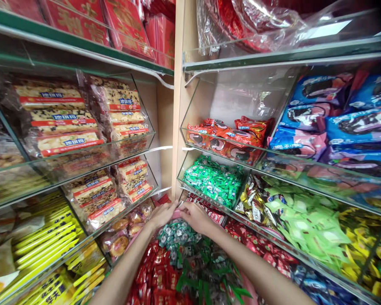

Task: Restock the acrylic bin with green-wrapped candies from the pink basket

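Note:
My left hand (164, 213) and my right hand (195, 216) reach forward, close together, at the corner between the two shelf walls. Both have bent fingers on the far edge of what looks like a pink container (177, 214); most of its outline is hidden by my arms and the sweets. Just below my hands lie green-wrapped sweets (179, 234). Nearer to me are red-wrapped sweets (157, 269) and dark packets with green ends (206, 269), between my forearms.
Glass-fronted shelves flank both sides. Left: wrapped pastry bars (71, 142) and yellow packets (47, 241). Right: green sweets (214, 182), red packets (225, 140), blue-and-pink packets (362, 127) and light green packets (311, 224). A wooden post (178, 106) stands in the corner.

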Available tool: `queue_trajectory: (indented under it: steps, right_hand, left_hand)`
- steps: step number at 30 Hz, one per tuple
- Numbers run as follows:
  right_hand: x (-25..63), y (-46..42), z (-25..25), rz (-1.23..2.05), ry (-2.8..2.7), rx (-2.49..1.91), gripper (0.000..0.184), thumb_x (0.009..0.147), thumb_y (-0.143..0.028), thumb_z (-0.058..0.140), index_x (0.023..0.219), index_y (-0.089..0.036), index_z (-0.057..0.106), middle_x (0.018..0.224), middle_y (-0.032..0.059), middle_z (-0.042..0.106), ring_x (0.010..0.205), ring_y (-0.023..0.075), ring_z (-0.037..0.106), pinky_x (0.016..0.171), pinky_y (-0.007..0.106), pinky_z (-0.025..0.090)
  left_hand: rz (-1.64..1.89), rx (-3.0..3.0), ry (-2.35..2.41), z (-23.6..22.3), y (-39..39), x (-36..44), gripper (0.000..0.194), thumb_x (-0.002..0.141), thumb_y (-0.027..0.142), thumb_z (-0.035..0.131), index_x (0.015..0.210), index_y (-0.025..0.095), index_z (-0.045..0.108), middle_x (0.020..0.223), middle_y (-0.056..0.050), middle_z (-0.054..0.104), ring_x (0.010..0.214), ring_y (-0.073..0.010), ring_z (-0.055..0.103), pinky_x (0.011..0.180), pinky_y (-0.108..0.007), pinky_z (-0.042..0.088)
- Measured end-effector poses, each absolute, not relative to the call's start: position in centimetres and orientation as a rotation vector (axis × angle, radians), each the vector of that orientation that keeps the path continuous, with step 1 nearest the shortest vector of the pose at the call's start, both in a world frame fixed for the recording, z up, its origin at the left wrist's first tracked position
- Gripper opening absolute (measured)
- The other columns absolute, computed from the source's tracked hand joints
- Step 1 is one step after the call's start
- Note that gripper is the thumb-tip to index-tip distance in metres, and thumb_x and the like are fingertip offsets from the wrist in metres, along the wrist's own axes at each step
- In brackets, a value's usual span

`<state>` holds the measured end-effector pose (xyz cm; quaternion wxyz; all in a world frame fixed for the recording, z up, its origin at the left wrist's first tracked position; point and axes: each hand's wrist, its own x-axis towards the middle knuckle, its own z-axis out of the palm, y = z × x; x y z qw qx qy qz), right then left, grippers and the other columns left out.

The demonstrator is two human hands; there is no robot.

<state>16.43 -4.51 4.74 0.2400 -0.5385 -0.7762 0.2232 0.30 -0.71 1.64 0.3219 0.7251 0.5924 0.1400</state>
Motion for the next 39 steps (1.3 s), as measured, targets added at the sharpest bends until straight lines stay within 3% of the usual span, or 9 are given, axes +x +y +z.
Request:
queue_trajectory:
  steps: [5, 9, 14, 19, 24, 30, 39]
  right_hand:
    - [16.8, -5.6, 7.6, 0.433, -2.183, -1.327, 0.016, 0.082, -0.013, 0.053, 0.086, -0.021, 0.067, 0.088, 0.0027, 0.069, 0.084, 0.0159, 0.06, 0.076, 0.025, 0.041]
    - [17.4, -5.2, 10.0, 0.312, -2.162, -1.236, 0.015, 0.086, -0.016, 0.051, 0.08, -0.02, 0.064, 0.084, 0.0021, 0.066, 0.084, 0.015, 0.058, 0.077, 0.026, 0.04]
    - [18.9, -2.9, 11.7, 0.065, -2.084, -1.354, 0.014, 0.087, -0.019, 0.05, 0.081, -0.019, 0.062, 0.084, 0.0034, 0.061, 0.083, 0.0166, 0.054, 0.076, 0.028, 0.038]
    - [20.1, -1.1, 11.4, -0.177, -2.011, -1.497, 0.018, 0.089, -0.021, 0.045, 0.087, -0.019, 0.063, 0.09, 0.007, 0.06, 0.088, 0.0207, 0.05, 0.077, 0.03, 0.038]
    - [20.5, -0.5, 10.2, -0.227, -1.972, -1.551, 0.022, 0.091, -0.024, 0.043, 0.086, -0.017, 0.064, 0.09, 0.008, 0.059, 0.087, 0.0213, 0.049, 0.08, 0.031, 0.038]
    - [20.5, -0.8, 9.5, -0.272, -2.003, -1.517, 0.022, 0.09, -0.029, 0.047, 0.09, -0.018, 0.066, 0.092, 0.0077, 0.059, 0.088, 0.0222, 0.048, 0.081, 0.033, 0.038]
    - [20.4, -1.0, 9.5, -0.263, -2.02, -1.484, 0.028, 0.092, -0.026, 0.041, 0.082, -0.02, 0.066, 0.088, 0.0079, 0.056, 0.084, 0.0217, 0.046, 0.079, 0.034, 0.038]
  left_hand:
    - [0.354, 1.932, 1.528, 1.8, -0.5, 0.5, 0.072, 0.083, 0.069, 0.013, 0.097, 0.022, 0.066, 0.106, -0.011, 0.065, 0.109, -0.034, 0.054, 0.088, -0.041, 0.039]
    - [0.337, 1.905, 1.566, 2.1, -0.5, 0.7, 0.075, 0.08, 0.072, 0.014, 0.099, 0.022, 0.066, 0.111, -0.011, 0.063, 0.111, -0.0348, 0.053, 0.091, -0.042, 0.038]
    - [0.356, 1.896, 1.543, 2.4, -0.7, 0.5, 0.075, 0.079, 0.075, 0.013, 0.088, 0.024, 0.068, 0.103, -0.008, 0.067, 0.106, -0.0331, 0.056, 0.09, -0.041, 0.039]
    - [0.391, 1.876, 1.554, 2.2, -0.8, 0.1, 0.072, 0.079, 0.074, 0.016, 0.093, 0.025, 0.068, 0.108, -0.007, 0.066, 0.109, -0.032, 0.055, 0.093, -0.04, 0.038]
    - [0.414, 1.881, 1.536, 1.9, -0.7, -0.1, 0.073, 0.079, 0.073, 0.019, 0.093, 0.022, 0.069, 0.107, -0.007, 0.066, 0.108, -0.0306, 0.056, 0.092, -0.036, 0.039]
    - [0.4, 1.896, 1.544, 1.8, -0.7, -0.2, 0.072, 0.08, 0.073, 0.018, 0.093, 0.025, 0.069, 0.109, -0.005, 0.066, 0.109, -0.0316, 0.056, 0.093, -0.039, 0.038]
    - [0.399, 1.891, 1.535, 1.7, -0.4, 0.0, 0.075, 0.078, 0.075, 0.017, 0.098, 0.025, 0.069, 0.108, -0.007, 0.066, 0.108, -0.0315, 0.056, 0.095, -0.038, 0.037]
